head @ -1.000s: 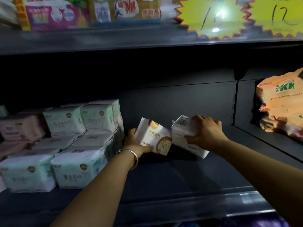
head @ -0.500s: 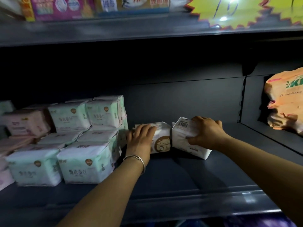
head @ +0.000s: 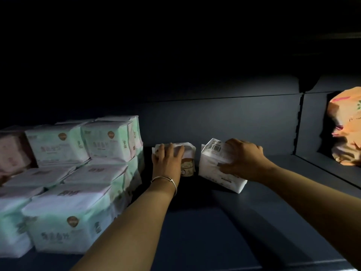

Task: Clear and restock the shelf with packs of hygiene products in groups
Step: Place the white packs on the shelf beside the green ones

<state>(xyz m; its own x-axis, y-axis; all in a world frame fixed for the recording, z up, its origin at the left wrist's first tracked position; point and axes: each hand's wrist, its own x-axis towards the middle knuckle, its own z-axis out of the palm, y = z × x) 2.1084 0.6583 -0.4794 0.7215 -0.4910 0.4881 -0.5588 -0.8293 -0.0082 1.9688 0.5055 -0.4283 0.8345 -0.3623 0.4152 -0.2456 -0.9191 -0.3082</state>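
Note:
Two white packs stand at the back of the dark shelf (head: 224, 231). My left hand (head: 168, 161) lies over the top and front of the left pack (head: 188, 165), which has a brown cartoon print. My right hand (head: 242, 159) grips the right pack (head: 213, 165), barcode side up, tilted a little toward me. A narrow gap separates the two packs. Left of them, green-and-white packs (head: 105, 139) are stacked in two layers, several deep, with a front pack (head: 68, 218) near the shelf edge.
Pink packs (head: 11, 151) sit at the far left behind the green ones. An orange bag (head: 345, 133) fills the neighbouring bay on the right, past an upright divider (head: 298, 122). The shelf's front edge runs along the bottom of the view.
My left hand set its pack upright on the shelf and now rests on top of it. The view moved closer and lower, so the upper shelf is out of sight.

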